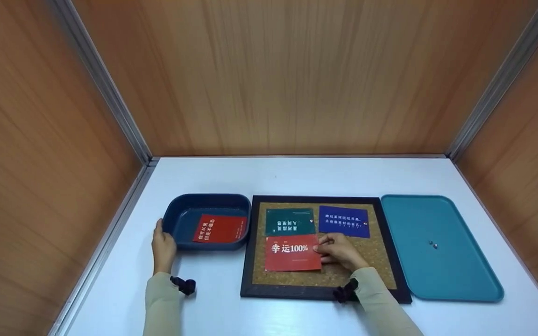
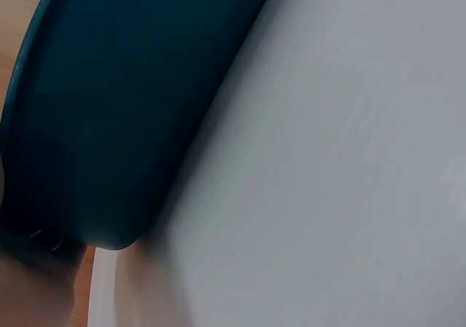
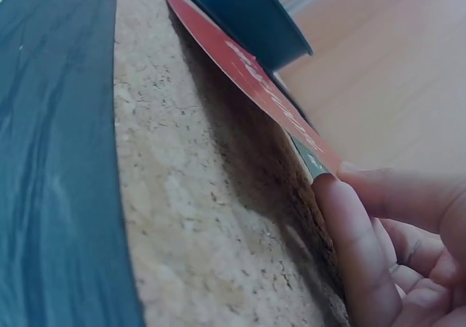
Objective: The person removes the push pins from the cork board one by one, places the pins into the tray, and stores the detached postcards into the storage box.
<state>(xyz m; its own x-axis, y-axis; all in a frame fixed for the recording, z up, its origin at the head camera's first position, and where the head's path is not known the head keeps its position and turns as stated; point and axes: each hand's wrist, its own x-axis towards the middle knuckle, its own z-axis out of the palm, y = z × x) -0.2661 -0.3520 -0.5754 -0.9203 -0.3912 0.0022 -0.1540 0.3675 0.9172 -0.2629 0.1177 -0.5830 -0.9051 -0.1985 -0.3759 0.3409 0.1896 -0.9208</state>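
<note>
My right hand (image 1: 339, 250) pinches the right edge of a red card (image 1: 292, 259) with white lettering between thumb and finger. In the right wrist view the card (image 3: 255, 79) tilts up off the cork board (image 1: 353, 268), its far end low over the cork. On the board, a green card (image 1: 290, 219) lies just above the red one and a purple-blue card (image 1: 343, 221) to its right, each with a small pin at its right side. My left hand (image 1: 163, 247) rests along the left side of a dark blue bin (image 1: 180, 245), fingers mostly hidden in the left wrist view.
Another red card (image 1: 222, 228) lies inside the bin. Right of the board stands a teal tray (image 1: 451, 270) with a few small shiny pins (image 1: 433, 245) on it. Wood-patterned walls (image 1: 297, 84) enclose the white table (image 1: 213, 298) at the back and both sides.
</note>
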